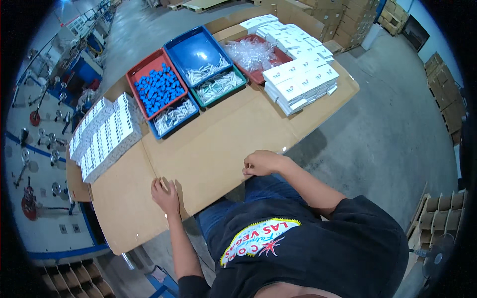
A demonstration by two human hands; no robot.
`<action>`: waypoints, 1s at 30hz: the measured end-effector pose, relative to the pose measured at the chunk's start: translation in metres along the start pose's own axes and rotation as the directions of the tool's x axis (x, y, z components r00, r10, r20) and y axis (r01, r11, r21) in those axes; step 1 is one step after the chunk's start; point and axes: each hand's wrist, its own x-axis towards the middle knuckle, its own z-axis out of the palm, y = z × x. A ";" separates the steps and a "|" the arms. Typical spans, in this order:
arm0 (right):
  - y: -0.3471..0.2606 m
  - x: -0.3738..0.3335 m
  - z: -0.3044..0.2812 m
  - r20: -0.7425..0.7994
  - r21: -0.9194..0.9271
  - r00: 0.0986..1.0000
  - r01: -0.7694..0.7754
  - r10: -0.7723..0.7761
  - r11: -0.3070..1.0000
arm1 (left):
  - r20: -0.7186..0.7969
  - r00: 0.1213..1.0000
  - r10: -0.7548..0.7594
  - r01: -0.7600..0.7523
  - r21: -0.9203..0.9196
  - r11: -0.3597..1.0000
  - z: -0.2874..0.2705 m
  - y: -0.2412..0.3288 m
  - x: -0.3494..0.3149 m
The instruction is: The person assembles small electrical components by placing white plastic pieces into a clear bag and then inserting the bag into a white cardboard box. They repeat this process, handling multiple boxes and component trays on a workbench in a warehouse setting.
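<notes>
My left hand (165, 194) rests on the cardboard-covered table (208, 149) near its front edge, fingertips on the surface and fingers slightly apart, holding nothing. To its right, my right hand (262, 163) lies at the same edge with its fingers curled in; nothing shows in it. Beyond my hands stand a red tray (130, 78) of small blue plastic parts (158, 89) and a blue tray (191, 44) with white plugs or pins at its near end. A lower blue tray (158, 133) and a green tray (237, 86) hold similar white pieces.
Stacks of flat white boxes (300, 79) cover the table's far right, beside a red tray of clear plastic bags (252, 52). Long white blocks with rows of dark openings (112, 136) stand at the left. Machinery panels (44, 198) line the left; cartons (343, 25) stand farther back.
</notes>
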 end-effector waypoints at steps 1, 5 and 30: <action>0.002 -0.001 -0.012 0.008 0.041 0.999 0.040 -0.041 0.998 | 0.001 1.000 0.005 -0.005 -0.039 0.999 0.001 -0.002 0.000; 0.034 0.011 -0.078 -0.013 0.253 0.986 0.165 -0.167 0.953 | -0.007 1.000 0.023 -0.024 -0.070 0.997 0.001 -0.002 -0.003; 0.333 0.229 -0.428 -0.784 -0.021 0.390 -0.795 0.483 0.606 | 0.425 0.847 0.318 -0.189 -0.318 0.929 0.052 0.194 -0.032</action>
